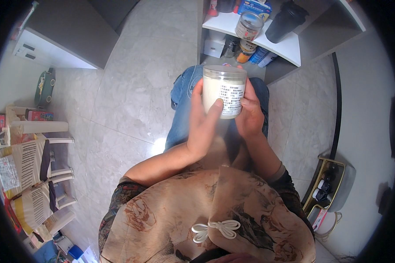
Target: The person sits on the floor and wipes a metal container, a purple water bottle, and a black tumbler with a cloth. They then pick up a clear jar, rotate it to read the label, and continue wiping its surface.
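A clear plastic jar [212, 90] filled with pale cream-coloured powder is held up before me, above my knees. It has a transparent lid [225, 70] on top and a white label [231, 108] with printed writing facing me. My left hand [202, 118] grips the jar from the left, its thumb lying across the front by the label's edge. On the other side my right hand [251, 113] supports it, fingers behind the jar and thumb at the label's right edge. The fingertips behind the jar are mostly hidden. My legs in blue jeans [179, 121] are below.
Ahead stands an open shelf [214, 22] with a clear canister [249, 26], a black tumbler [287, 21] and a blue box [255, 9]. Lower down are several jars, including one with orange contents [243, 56]. A gold-framed rack [344, 171] is at right, white-framed chairs [61, 171] at left.
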The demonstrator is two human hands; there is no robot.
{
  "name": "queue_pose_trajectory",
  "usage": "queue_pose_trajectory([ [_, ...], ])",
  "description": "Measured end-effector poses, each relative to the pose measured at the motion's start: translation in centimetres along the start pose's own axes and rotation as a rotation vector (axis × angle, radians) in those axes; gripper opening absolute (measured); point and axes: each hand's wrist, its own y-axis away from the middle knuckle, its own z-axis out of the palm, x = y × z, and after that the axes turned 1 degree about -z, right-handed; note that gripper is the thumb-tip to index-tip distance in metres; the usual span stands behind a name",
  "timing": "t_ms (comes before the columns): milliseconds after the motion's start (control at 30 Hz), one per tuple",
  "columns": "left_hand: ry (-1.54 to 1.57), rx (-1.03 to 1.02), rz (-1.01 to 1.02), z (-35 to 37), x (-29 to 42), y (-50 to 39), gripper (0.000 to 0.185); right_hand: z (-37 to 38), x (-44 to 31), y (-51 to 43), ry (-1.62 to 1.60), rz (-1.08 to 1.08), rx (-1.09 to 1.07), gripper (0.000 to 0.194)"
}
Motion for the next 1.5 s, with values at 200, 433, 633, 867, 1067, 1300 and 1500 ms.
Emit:
queue_pose_trajectory([
  [200,-0.063,0.000,-0.011,-0.4,-0.3,-0.2,0.058,0.1,0.2,0.2,0.015,-0.006,0.016,0.082],
  [433,0.095,0.016,-0.102,-0.3,-0.5,-0.2,0.059,-0.6,0.4,0.2,0.287,-0.079,-0.017,0.082],
  [633,0.177,-0.025,-0.125,-0.2,-0.4,-0.5,0.059,-0.8,0.4,0.7,0.366,-0.119,-0.017,0.084],
  [867,0.330,-0.031,-0.174,-0.1,0.0,-0.6,0.060,-0.7,0.5,0.8,0.351,-0.161,-0.008,0.084],
  [1067,0.201,0.017,-0.146,0.1,0.0,-0.6,0.062,-0.3,0.3,1.5,0.353,-0.069,0.004,0.080],
  [1300,0.151,0.013,-0.104,-0.1,-0.1,-0.3,0.065,-0.3,0.6,1.3,0.306,-0.055,-0.011,0.077],
  [1500,0.163,-0.005,-0.100,-0.2,0.0,-0.1,0.067,0.0,0.2,1.4,0.305,-0.038,-0.019,0.078],
])
